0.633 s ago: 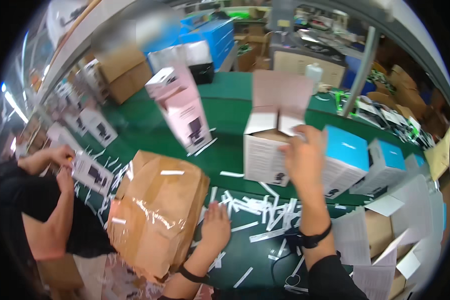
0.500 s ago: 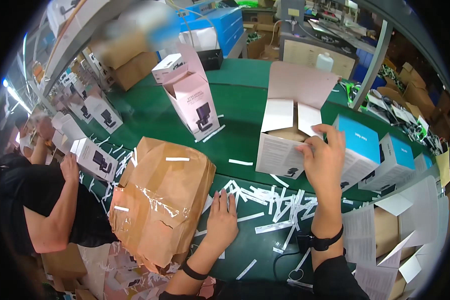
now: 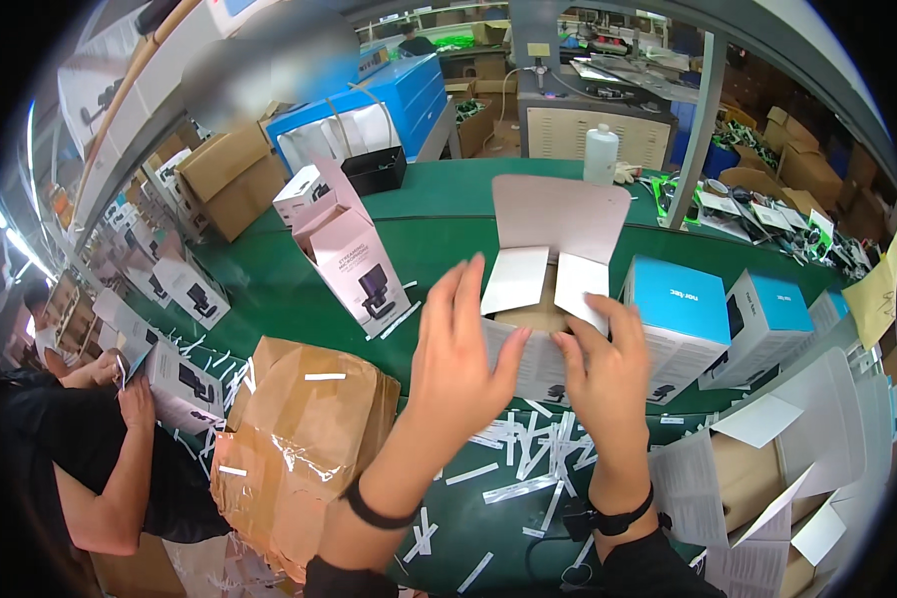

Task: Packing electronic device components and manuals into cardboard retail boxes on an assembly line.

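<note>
In front of me stands an open white carton (image 3: 528, 371) with a pinkish lid (image 3: 558, 214) raised at the back. Its two white side flaps (image 3: 516, 281) slope over brown cardboard inside. My left hand (image 3: 458, 359) is open at the carton's left front corner, fingers stretched and thumb by the front wall; it hides part of the carton. My right hand (image 3: 613, 374) grips the carton's right front corner, its forefinger on the right flap and its thumb near the front edge.
Blue-topped cartons (image 3: 673, 299) stand at the right, several open cartons (image 3: 747, 478) nearer me. A pink-white microphone box (image 3: 354, 264) stands left of centre. A taped brown cardboard bundle (image 3: 304, 429) lies at the left, paper strips (image 3: 528, 448) before me. A co-worker (image 3: 100, 458) handles another box.
My left hand has risen from the table among the strips to the carton's left front corner. My right hand stays at the carton's right flap. The whole view has shifted.
</note>
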Motion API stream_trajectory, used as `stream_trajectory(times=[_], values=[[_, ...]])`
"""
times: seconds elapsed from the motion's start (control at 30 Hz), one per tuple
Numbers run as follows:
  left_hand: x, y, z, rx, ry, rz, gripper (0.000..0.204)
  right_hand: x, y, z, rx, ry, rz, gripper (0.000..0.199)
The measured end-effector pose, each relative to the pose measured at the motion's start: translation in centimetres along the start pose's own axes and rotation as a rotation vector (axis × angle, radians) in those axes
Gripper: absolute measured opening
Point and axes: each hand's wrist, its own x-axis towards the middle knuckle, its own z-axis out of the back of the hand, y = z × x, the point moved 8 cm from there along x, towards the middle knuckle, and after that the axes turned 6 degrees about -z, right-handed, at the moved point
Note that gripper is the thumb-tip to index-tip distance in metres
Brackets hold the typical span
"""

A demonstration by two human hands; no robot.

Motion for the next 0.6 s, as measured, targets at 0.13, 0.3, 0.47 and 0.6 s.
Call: stream_trajectory(times=[0.13,0.3,0.47,0.6], values=[[1.9,4.5,-3.8,0.121,0.273,0.067,0.055,0.0,0.1,0.2,0.139,-0.039,-0.131,0.025],[0.3,8.2,-2.6,-0.156,0.241,0.453,0.052,-0.2,-1.5,0.4,0.123,-0.133,-0.18,0.033],[-3.2,9.1,2.0,-0.33,0.09,0.45,0.052,-0.4,-3.1,0.4,0.086,-0.095,-0.254,0.037],[-6.9,8.7,7.5,0.176,0.366,0.425,0.037,0.0,-3.5,1.8,-0.021,-0.138,-0.222,0.034]])
